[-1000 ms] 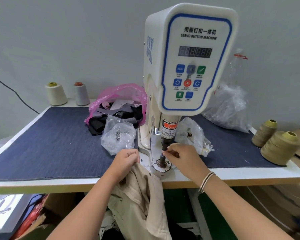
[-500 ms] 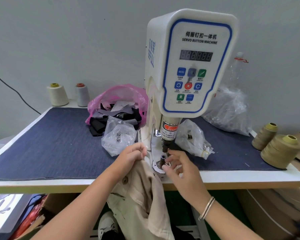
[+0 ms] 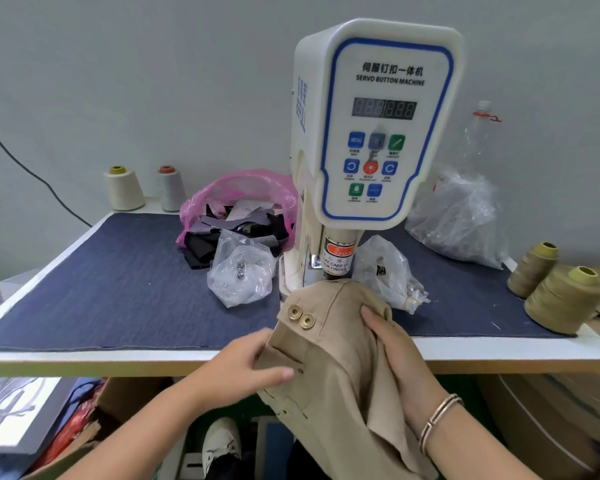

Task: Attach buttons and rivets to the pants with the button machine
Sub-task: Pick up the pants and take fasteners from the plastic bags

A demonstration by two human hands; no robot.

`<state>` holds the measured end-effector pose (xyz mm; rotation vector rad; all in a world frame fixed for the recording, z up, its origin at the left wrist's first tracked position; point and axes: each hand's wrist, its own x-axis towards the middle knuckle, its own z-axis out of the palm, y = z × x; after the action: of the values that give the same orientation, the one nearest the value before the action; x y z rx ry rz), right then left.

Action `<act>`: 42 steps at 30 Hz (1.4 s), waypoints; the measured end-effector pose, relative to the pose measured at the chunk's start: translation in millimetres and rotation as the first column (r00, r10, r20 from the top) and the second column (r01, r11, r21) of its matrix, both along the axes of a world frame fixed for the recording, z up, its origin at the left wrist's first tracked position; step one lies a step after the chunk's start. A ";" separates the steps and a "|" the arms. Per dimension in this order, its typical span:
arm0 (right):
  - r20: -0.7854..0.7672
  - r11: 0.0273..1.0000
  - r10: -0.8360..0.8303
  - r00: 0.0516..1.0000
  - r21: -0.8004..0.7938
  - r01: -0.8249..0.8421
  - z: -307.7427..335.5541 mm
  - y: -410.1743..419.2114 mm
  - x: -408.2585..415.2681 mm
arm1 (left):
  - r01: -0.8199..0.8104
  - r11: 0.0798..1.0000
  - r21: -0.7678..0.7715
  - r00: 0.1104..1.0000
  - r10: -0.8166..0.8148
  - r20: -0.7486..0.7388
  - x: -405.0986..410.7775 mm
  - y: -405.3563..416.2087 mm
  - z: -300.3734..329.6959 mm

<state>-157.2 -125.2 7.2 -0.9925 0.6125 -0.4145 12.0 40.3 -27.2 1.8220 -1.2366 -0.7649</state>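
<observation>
Since half a second ago we have pulled the pants [image 3: 329,344] up over the lower die, and our right hand [image 3: 392,348] has left the die to grip the cloth. On the counter [image 3: 84,355] the button machine [image 3: 371,133] stands with its punch just above the draped fabric. We judge we are positioning the next spot; the next move calls for flat cloth and fingers kept away. Our left hand [image 3: 253,365] pinches the near-left fold. Two brass buttons [image 3: 301,316] sit fastened side by side.
</observation>
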 end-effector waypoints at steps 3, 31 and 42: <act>0.075 0.991 0.005 0.997 0.131 -0.015 -2.3 -4.9 -3.0 | -0.015 0.999 -0.052 0.992 0.008 -0.125 1.0 3.1 4.1; -0.460 -0.147 0.231 0.857 -0.888 -0.436 20.4 20.6 7.0 | -0.071 0.945 -0.319 0.997 0.065 -0.031 -1.3 -32.5 47.8; -0.347 0.327 0.267 0.899 -0.845 -0.424 27.0 5.6 -1.0 | 0.165 0.958 -0.234 0.893 -0.245 -0.377 -17.9 -10.4 41.3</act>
<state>-158.2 -119.6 34.2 -2.2255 0.2201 -0.2629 -5.9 29.9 14.1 1.3010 -1.1900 -1.0389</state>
